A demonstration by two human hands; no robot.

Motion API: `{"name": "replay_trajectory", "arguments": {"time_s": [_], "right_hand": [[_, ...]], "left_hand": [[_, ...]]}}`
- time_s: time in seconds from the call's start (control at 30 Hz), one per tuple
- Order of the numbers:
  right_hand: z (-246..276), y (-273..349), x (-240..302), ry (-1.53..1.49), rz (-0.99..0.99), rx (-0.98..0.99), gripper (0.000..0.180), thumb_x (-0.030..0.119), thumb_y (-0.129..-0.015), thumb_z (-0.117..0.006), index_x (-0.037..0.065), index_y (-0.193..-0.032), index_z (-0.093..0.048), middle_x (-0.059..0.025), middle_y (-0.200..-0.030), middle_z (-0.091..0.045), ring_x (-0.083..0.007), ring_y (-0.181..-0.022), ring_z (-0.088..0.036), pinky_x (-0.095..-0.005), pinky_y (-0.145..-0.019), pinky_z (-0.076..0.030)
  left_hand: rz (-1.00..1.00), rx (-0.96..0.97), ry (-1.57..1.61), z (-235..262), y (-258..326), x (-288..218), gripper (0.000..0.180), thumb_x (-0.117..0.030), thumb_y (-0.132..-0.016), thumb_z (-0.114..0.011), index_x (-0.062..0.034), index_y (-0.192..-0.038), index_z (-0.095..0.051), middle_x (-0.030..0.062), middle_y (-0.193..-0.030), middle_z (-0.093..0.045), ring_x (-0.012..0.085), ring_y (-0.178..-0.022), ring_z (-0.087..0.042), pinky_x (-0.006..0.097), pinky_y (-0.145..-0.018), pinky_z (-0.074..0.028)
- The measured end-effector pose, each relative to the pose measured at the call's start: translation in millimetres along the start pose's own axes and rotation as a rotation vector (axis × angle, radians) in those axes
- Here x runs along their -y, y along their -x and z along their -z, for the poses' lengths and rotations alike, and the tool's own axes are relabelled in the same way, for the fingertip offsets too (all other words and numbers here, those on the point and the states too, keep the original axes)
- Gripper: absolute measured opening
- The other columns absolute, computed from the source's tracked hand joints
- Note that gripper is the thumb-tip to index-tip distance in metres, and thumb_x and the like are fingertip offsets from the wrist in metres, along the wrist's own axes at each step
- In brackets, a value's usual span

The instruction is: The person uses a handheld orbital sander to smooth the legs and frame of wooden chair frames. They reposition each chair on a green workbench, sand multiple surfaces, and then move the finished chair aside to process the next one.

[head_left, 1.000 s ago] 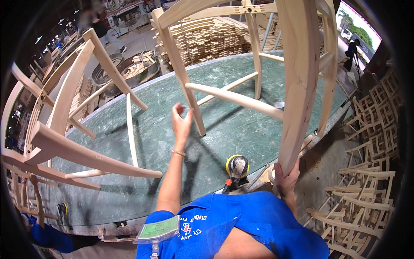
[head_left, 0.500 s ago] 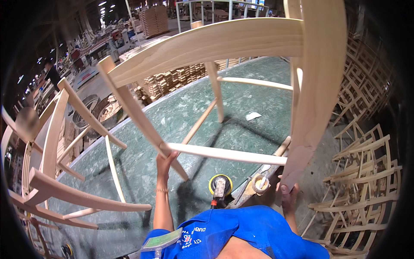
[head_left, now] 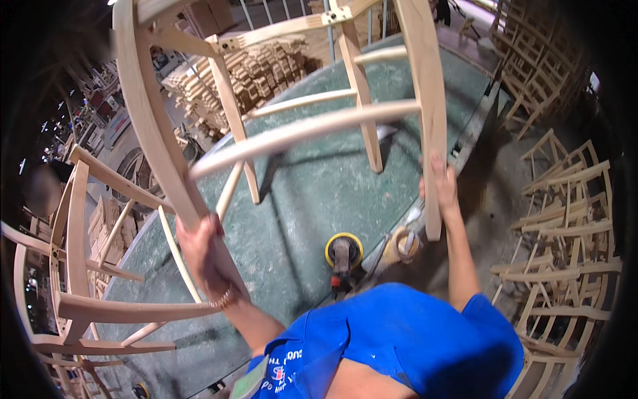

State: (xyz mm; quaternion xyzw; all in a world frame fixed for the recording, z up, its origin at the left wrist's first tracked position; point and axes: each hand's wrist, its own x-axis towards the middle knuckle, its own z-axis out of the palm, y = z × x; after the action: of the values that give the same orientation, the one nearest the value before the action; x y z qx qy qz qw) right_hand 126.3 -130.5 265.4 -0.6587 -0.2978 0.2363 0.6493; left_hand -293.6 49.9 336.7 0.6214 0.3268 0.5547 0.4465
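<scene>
Between my hands a pale, bare wooden chair frame (head_left: 306, 130) is held tilted above a green worktable (head_left: 312, 199). My left hand (head_left: 201, 247) wraps around the lower part of its near left leg. On the near right leg, my right hand (head_left: 441, 183) grips a little above the leg's end. Rounded rungs join the legs, and dark fastenings show at the upper corner blocks. Below the frame, at the table's near edge, lies a round sander (head_left: 343, 254) with a yellow-rimmed pad. A small, smeared pot (head_left: 403, 245) stands to its right.
A second chair frame (head_left: 78, 229) stands close by my left arm. Many chair frames (head_left: 565, 229) are piled along the right. Beyond the table are stacked wooden pieces (head_left: 249, 76) and metal rails (head_left: 330, 33).
The chair frame has been turned and raised, so its legs and corner blocks now face me. My left hand moved left, while my right hand moved up and away from me.
</scene>
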Motion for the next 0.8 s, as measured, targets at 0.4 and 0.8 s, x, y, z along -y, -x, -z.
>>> {"name": "replay_trajectory", "arguments": {"time_s": [0.4, 0.8], "right_hand": [[-27.8, -93.8, 59.1, 0.181, 0.174, 0.040, 0.066, 0.062, -0.091, -0.049, -0.003, -0.103, -0.053, -0.0085, -0.066, -0.055, -0.0148, -0.051, -0.059, -0.0278, -0.044, -0.051], [-30.4, -107.5, 56.5, 0.159, 0.185, 0.033, 0.061, 0.056, -0.092, -0.052, -0.004, -0.103, -0.053, -0.0087, -0.073, -0.057, -0.0127, -0.058, -0.061, -0.0275, -0.050, -0.051]], "left_hand": [[0.062, 0.085, -0.307, -34.5, -144.2, -15.9, 0.029, -0.030, -0.083, -0.068, -0.0050, -0.088, -0.054, 0.0017, -0.065, -0.056, 0.0101, -0.056, -0.053, 0.026, -0.054, -0.041], [0.068, 0.108, -0.372, -34.9, -166.7, -11.9, 0.033, -0.036, -0.082, -0.068, -0.0063, -0.085, -0.055, 0.0016, -0.066, -0.056, 0.0103, -0.057, -0.052, 0.027, -0.055, -0.040]]}}
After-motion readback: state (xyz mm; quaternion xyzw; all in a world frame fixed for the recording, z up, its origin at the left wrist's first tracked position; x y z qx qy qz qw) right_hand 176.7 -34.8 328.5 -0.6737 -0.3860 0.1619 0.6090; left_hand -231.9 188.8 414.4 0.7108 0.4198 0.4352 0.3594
